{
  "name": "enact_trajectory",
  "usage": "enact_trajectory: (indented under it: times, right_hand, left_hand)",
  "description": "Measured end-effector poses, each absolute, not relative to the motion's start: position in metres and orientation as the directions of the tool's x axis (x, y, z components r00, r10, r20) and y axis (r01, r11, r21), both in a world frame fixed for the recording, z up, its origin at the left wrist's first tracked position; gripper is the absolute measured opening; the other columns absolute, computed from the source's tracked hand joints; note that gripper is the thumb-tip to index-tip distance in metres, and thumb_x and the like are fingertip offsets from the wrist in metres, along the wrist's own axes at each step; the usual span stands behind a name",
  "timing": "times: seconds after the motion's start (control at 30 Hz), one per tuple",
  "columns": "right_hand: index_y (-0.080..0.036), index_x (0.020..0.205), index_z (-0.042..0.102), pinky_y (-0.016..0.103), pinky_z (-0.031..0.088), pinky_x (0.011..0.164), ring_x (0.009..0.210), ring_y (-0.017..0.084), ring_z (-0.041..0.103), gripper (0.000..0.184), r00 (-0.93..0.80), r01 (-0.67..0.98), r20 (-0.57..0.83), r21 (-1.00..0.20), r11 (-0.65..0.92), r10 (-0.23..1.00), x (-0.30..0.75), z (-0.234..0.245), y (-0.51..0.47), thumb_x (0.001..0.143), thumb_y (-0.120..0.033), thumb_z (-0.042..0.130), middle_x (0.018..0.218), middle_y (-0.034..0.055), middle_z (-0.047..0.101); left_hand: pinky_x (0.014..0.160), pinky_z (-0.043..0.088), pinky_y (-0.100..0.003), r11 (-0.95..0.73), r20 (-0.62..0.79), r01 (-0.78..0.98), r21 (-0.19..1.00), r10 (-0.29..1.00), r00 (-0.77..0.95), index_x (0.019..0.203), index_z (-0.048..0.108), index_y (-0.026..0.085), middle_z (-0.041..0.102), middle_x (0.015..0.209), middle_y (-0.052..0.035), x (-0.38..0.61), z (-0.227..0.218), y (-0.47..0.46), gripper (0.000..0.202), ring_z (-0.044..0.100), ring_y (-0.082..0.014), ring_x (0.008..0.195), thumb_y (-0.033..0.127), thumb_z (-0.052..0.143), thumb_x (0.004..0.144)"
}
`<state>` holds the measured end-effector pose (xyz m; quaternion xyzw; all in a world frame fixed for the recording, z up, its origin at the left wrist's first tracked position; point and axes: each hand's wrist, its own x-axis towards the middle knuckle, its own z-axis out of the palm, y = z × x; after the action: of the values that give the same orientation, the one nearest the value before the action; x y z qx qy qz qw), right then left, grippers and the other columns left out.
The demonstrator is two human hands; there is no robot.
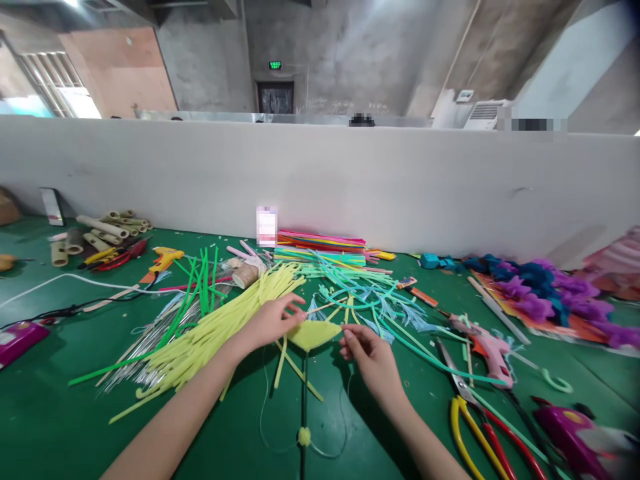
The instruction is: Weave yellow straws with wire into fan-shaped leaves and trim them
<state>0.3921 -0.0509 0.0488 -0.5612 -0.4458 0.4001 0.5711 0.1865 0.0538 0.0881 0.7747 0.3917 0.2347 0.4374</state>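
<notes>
A flat yellow leaf-shaped piece, fuzzy like pipe cleaner, is stretched level between my hands above the table. My left hand grips its left end, with the fingers curled over and partly hiding it. At the pointed right tip, my right hand pinches with thumb and forefinger. Thin pale thread loops down on both sides to a small yellow fuzzy ball. A dark upright line runs between piece and ball; whether it is a stick or a table seam I cannot tell. Loose yellow pipe cleaners lie beside my left forearm.
Scissors and a pink glue gun lie to the right; a yellow glue gun lies left. Bamboo pieces, green pipe cleaners, teal strands and purple fuzzy pieces cover the back. A white partition stands behind.
</notes>
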Motion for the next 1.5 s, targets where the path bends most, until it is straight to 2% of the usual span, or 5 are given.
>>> enact_trajectory:
  times: [0.4, 0.77, 1.03, 1.23, 1.5]
  right_hand:
    - [-0.02, 0.086, 0.064, 0.025, 0.043, 0.062, 0.069, 0.016, 0.06, 0.018, 0.058, 0.792, 0.314, -0.593, 0.148, 0.948, 0.392, 0.052, -0.059, 0.089, -0.034, 0.053, 0.079, 0.0028, 0.066]
    - [-0.021, 0.096, 0.065, 0.024, 0.043, 0.066, 0.074, 0.015, 0.063, 0.019, -0.097, 0.922, 0.424, -0.302, 0.242, 0.9, 0.399, 0.056, -0.062, 0.092, -0.032, 0.05, 0.085, 0.0037, 0.067]
    - [-0.019, 0.086, 0.064, 0.025, 0.043, 0.065, 0.07, 0.015, 0.061, 0.027, 0.008, 0.837, 0.339, -0.518, 0.179, 0.941, 0.399, 0.057, -0.059, 0.095, -0.031, 0.042, 0.081, 0.0047, 0.067]
    - [-0.018, 0.072, 0.061, 0.025, 0.047, 0.054, 0.059, 0.015, 0.061, 0.038, 0.1, 0.436, -0.073, -0.894, -0.109, 0.992, 0.401, 0.06, -0.054, 0.09, -0.046, 0.043, 0.064, 0.0019, 0.064]
    - [-0.017, 0.082, 0.063, 0.025, 0.05, 0.048, 0.061, 0.017, 0.063, 0.04, 0.211, 0.299, -0.122, -0.937, -0.182, 0.97, 0.412, 0.058, -0.053, 0.084, -0.054, 0.048, 0.075, 0.0049, 0.066]
  left_hand:
    - [0.054, 0.033, -0.02, -0.374, -0.195, 0.38, 0.846, 0.446, 0.873, 0.104, 0.069, 0.018, 0.062, 0.079, -0.0004, 0.22, 0.086, 0.066, 0.035, 0.049, -0.0113, 0.062, 0.037, 0.062, 0.075]
    - [0.057, 0.035, -0.02, -0.248, -0.244, 0.375, 0.893, 0.434, 0.868, 0.105, 0.069, 0.019, 0.062, 0.085, -0.0007, 0.216, 0.085, 0.069, 0.034, 0.05, -0.0113, 0.065, 0.033, 0.064, 0.074]
    - [0.056, 0.035, -0.02, -0.257, -0.24, 0.379, 0.889, 0.444, 0.864, 0.103, 0.069, 0.017, 0.061, 0.082, -0.0009, 0.219, 0.096, 0.061, 0.034, 0.049, -0.0106, 0.063, 0.033, 0.066, 0.073]
    - [0.059, 0.036, -0.02, -0.235, -0.232, 0.345, 0.909, 0.401, 0.886, 0.102, 0.069, 0.019, 0.061, 0.083, -0.0012, 0.219, 0.092, 0.063, 0.034, 0.052, -0.0126, 0.069, 0.034, 0.068, 0.072]
    - [0.061, 0.037, -0.021, -0.11, -0.287, 0.35, 0.93, 0.377, 0.881, 0.102, 0.069, 0.018, 0.063, 0.084, -0.0017, 0.218, 0.08, 0.067, 0.037, 0.054, -0.0126, 0.07, 0.037, 0.071, 0.069]
